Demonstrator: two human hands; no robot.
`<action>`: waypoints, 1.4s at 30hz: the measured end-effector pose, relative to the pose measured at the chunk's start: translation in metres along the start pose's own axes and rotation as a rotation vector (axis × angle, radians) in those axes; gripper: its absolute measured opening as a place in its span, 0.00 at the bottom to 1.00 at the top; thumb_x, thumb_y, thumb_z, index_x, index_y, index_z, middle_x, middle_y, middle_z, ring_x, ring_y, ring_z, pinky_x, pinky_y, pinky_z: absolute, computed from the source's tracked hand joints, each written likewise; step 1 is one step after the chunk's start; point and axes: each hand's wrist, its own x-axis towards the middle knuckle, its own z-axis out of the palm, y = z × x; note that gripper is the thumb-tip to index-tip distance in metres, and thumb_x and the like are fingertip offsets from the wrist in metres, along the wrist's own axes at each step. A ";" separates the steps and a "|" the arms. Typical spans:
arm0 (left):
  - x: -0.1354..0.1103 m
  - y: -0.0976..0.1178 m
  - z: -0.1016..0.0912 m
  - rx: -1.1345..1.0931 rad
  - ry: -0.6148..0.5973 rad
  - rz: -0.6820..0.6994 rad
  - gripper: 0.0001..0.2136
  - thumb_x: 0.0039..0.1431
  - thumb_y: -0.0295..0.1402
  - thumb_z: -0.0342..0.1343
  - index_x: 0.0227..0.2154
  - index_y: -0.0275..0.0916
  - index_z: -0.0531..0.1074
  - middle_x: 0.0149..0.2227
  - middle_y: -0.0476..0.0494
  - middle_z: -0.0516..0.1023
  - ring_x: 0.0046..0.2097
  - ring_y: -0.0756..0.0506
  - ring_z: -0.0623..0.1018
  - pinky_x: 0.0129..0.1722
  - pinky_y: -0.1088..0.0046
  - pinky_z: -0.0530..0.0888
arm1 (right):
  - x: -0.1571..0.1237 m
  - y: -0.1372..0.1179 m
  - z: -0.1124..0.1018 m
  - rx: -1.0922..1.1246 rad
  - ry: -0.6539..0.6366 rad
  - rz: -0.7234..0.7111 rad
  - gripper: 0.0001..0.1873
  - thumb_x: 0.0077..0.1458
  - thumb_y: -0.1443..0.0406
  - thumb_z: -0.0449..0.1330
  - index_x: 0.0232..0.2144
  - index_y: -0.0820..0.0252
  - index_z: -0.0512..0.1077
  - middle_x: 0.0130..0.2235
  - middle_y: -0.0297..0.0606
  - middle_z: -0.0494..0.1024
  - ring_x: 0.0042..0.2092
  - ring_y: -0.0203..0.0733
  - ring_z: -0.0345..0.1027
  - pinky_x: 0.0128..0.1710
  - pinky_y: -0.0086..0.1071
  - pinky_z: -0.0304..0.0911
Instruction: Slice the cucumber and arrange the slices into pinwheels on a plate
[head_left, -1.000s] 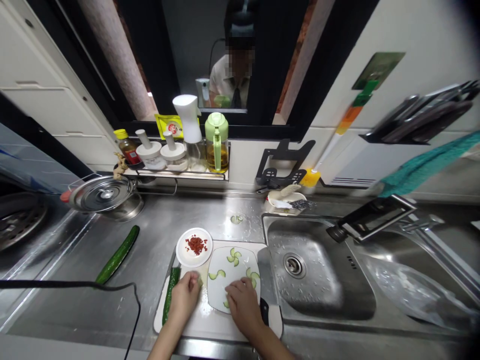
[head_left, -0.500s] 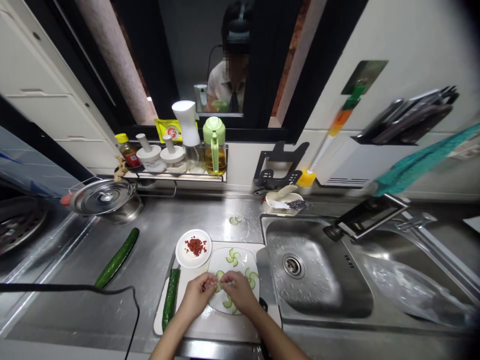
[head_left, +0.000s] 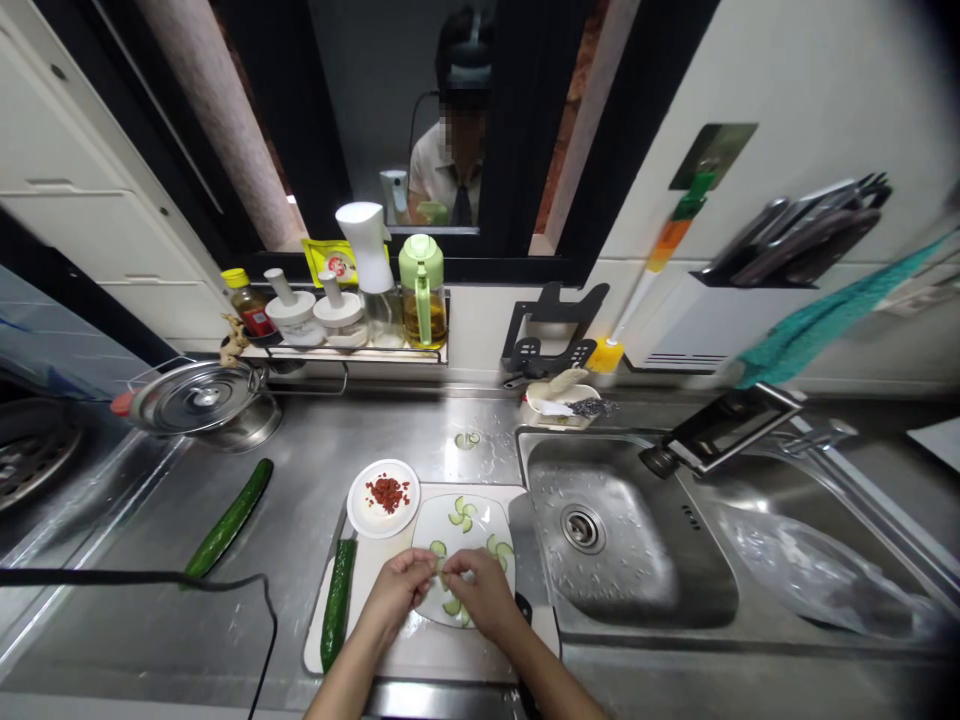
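My left hand (head_left: 394, 595) and my right hand (head_left: 484, 595) meet over a white square plate (head_left: 480, 530) that carries several green cucumber slices (head_left: 463, 514). Both hands have fingers pinched together around a small cucumber slice (head_left: 444, 577) between them. The plate lies on a white cutting board (head_left: 420, 650). A cut cucumber piece (head_left: 336, 600) lies on the board left of my left hand. A small round white dish with red bits (head_left: 383, 485) sits at the board's far left corner.
A whole cucumber (head_left: 227, 520) lies on the steel counter to the left, near a black cable (head_left: 150, 577). A steel sink (head_left: 622, 540) is to the right. A pot lid (head_left: 191, 398) and a shelf of condiment bottles (head_left: 352, 300) stand at the back.
A second ago my hands were apart, the left on the board and the right on the plate's near edge. They have come together over the plate and pinch a slice.
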 end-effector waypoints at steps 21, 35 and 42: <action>0.029 0.029 -0.017 0.902 0.109 0.371 0.08 0.47 0.27 0.49 0.27 0.37 0.74 0.22 0.52 0.72 0.28 0.51 0.71 0.31 0.78 0.65 | 0.016 0.007 0.041 -0.259 0.158 0.149 0.10 0.49 0.72 0.53 0.27 0.56 0.73 0.25 0.34 0.73 0.30 0.39 0.66 0.31 0.28 0.54; 0.030 0.038 -0.009 1.014 0.074 0.396 0.08 0.48 0.26 0.48 0.25 0.38 0.73 0.22 0.51 0.72 0.28 0.50 0.70 0.31 0.78 0.62 | 0.019 0.011 0.044 -0.432 0.143 0.132 0.10 0.51 0.71 0.53 0.26 0.56 0.73 0.28 0.37 0.74 0.34 0.42 0.66 0.32 0.30 0.53; 0.029 0.037 -0.007 1.058 0.090 0.403 0.08 0.50 0.25 0.48 0.25 0.38 0.72 0.25 0.50 0.73 0.30 0.50 0.70 0.32 0.78 0.62 | 0.020 0.008 0.044 -0.500 0.133 0.116 0.09 0.51 0.71 0.54 0.27 0.55 0.73 0.27 0.38 0.73 0.35 0.44 0.65 0.32 0.32 0.52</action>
